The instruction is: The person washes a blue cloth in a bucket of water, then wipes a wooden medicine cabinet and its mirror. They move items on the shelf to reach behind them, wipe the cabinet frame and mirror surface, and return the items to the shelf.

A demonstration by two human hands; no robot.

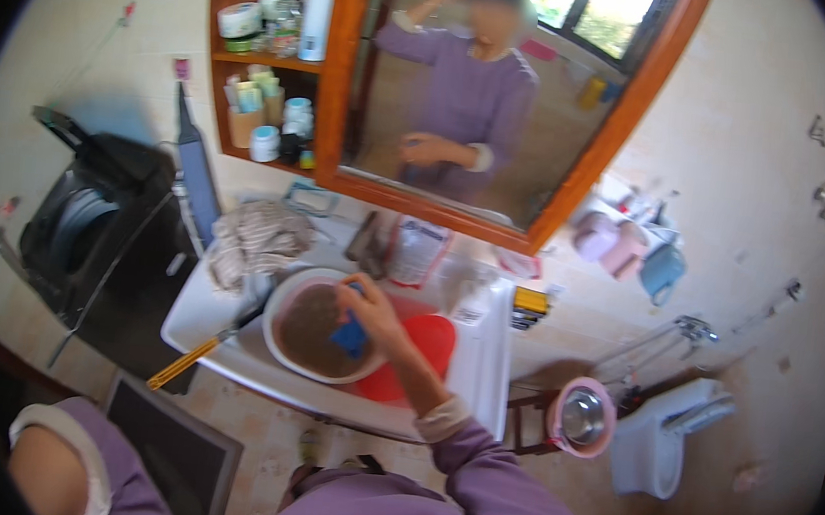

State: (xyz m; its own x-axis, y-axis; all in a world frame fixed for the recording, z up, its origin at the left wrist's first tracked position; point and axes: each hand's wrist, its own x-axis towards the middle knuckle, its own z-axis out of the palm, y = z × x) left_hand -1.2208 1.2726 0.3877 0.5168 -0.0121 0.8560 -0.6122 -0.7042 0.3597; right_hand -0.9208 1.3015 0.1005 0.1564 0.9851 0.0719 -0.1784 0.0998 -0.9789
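My right hand [373, 310] grips a blue cloth [349, 337] above a white basin [269, 337]. Murky brown water [307, 326] fills part of this basin, and the cloth hangs over its right side. Partly beneath and to the right lies a red basin [434, 343], crossed by my forearm. Both basins sit in a white washbasin [251, 361]. My left hand is out of direct view; only the bent left forearm [50, 476] shows at lower left. In the mirror [400, 90], the reflected left arm is raised to the head.
A yellow-handled tool [183, 363] juts over the washbasin's front edge. Behind it lies a crumpled striped cloth [259, 241]. The wooden cabinet [339, 61] overhangs the back. A black washing machine [118, 257] stands left; a pink basin [613, 429] and a toilet [652, 449] are right.
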